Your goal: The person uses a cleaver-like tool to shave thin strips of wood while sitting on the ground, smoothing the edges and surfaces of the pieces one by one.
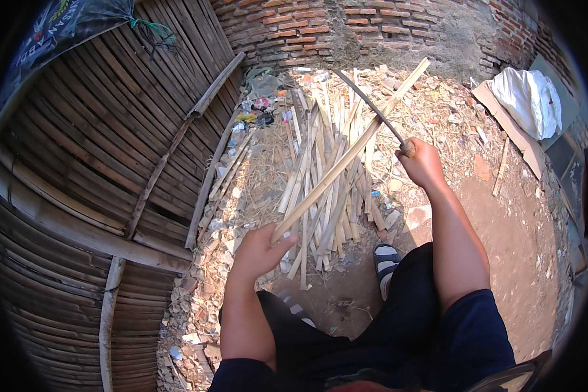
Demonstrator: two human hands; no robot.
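A long pale bamboo strip [336,168] slants up and away to the right, its near end gripped in my left hand [258,251], thumb along it. My right hand [421,162] is closed around the short handle of a machete [364,98] with a narrow, dark, slightly curved blade. The blade crosses the strip towards its far end; whether it touches the wood I cannot tell. Beneath both lies a loose pile of cut bamboo strips [304,189] on the ground, mostly pointing away from me.
A slatted bamboo wall [65,124] stands on the left, and a brick wall [294,29] at the back. Rubble and litter cover the ground. A white sack [526,101] lies at the far right by a brown board [509,124]. My sandalled foot [387,261] is just short of the pile.
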